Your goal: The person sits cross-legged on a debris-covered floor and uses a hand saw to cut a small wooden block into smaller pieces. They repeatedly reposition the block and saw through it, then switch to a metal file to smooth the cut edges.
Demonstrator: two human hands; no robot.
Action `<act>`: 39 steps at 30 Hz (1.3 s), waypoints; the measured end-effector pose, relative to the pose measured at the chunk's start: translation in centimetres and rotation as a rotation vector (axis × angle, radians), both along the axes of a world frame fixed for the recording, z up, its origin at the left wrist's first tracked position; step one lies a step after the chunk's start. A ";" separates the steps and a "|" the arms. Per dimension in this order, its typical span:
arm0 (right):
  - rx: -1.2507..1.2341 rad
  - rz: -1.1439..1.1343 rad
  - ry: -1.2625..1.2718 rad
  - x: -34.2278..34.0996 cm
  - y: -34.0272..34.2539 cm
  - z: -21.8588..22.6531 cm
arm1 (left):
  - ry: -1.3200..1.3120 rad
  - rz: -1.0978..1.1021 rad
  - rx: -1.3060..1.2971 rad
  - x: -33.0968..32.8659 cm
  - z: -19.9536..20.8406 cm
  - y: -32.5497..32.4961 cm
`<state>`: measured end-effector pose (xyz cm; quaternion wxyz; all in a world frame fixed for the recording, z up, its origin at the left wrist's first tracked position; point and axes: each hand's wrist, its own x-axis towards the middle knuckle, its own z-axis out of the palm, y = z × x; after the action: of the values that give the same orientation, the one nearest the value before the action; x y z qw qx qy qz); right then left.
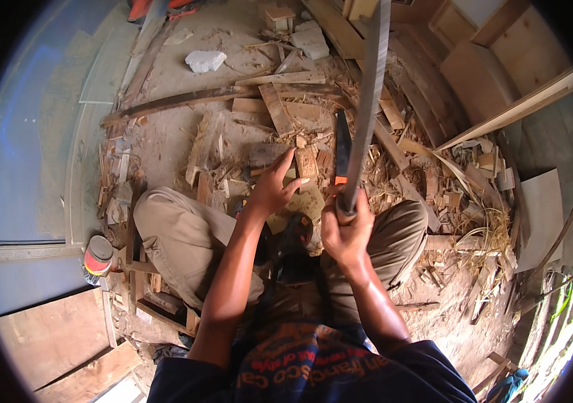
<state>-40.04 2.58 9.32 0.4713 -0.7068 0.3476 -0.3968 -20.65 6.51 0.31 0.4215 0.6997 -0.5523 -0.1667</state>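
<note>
A machete (365, 101) rises upright in front of me, its long grey blade close to the camera. My right hand (350, 232) is wrapped round its handle end. To the left, my left hand (274, 188) is open, index finger and thumb apart, with nothing visible in it. Just beyond its fingertips stands a small light wood block (306, 161). A dark board piece (266, 154) lies left of the block. Behind the machete, a dark tapered blade with an orange part (343, 151) lies among the scraps; the machete and my right hand partly cover it.
Wood scraps and shavings (461, 201) litter the ground on the right. A long curved timber (199, 97) crosses the far side, near a white lump (205, 61). Panels (488, 74) lean at the right. A jar (98, 255) stands at the left beside a bluish sheet (24, 154).
</note>
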 end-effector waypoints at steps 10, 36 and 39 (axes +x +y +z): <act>0.426 0.139 0.252 -0.4 -1.0 -5.3 | -0.042 0.015 -0.028 -0.8 -0.3 0.3; 1.040 0.405 -0.146 -0.2 -1.6 -6.4 | 0.034 0.029 0.026 0.9 -0.4 1.2; 0.527 0.217 0.100 0.4 -0.7 -5.4 | 0.137 0.006 0.012 0.6 -0.4 1.2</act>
<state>-39.68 1.85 3.93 0.6608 -0.6115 0.3840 -0.2048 -20.01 7.67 -0.05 0.4545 0.6909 -0.5189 -0.2163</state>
